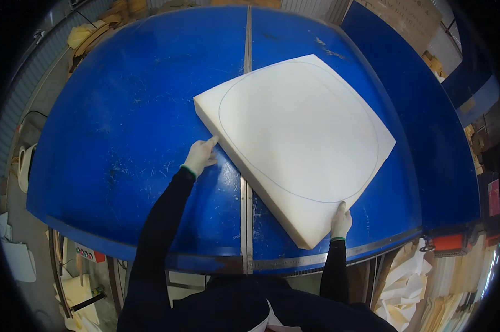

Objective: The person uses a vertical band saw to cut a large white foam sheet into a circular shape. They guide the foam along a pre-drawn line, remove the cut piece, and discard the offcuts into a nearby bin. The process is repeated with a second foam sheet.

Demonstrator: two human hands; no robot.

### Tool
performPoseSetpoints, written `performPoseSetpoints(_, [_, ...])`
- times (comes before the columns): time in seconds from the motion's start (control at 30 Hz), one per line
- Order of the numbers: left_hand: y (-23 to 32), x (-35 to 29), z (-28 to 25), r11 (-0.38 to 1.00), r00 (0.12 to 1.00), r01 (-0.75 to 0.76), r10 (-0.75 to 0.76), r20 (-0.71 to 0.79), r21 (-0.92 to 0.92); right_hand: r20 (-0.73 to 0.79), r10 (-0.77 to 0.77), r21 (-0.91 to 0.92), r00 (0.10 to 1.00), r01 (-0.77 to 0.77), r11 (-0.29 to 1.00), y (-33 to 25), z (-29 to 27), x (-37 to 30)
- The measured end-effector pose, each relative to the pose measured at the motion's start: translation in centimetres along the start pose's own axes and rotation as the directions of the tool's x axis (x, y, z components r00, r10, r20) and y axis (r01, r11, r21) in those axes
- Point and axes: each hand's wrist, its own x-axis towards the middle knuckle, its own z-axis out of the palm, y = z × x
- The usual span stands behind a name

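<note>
A thick white foam slab lies turned at an angle across the blue table, with a large round outline drawn in thin pen on its top. My left hand, in a pale glove with a green cuff, touches the slab's left side with an outstretched finger, its other fingers apart and lower down. At the near right edge my right hand, gloved the same way, grips the slab. Its thumb lies on top near the drawn line, and the other fingers are partly hidden against the side.
The blue tabletop is scratched, and a metal strip runs down its middle. Along the front edge lies a metal rule. A blue panel stands on the right. White scraps sit below at the front right, near a red box.
</note>
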Motion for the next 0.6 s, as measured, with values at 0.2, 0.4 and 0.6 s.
performPoseSetpoints(0.2, [-0.8,7.5,4.1,0.987,0.998,-0.035,0.026,-0.058,-0.157,-0.050,-0.022,0.040,0.999,0.024,0.999,-0.1,1.7,3.7])
performPoseSetpoints(0.4, [-1.0,11.5,5.3,0.984,0.992,-0.080,0.063,-0.111,-0.157,-0.017,-0.027,0.074,1.000,0.028,0.997,-2.0,2.7,5.5])
performPoseSetpoints(0.6, [0.5,12.5,6.7,0.969,0.978,-0.127,0.088,-0.187,-0.212,-0.047,-0.073,-0.052,0.996,0.071,0.996,-2.6,3.6,7.9])
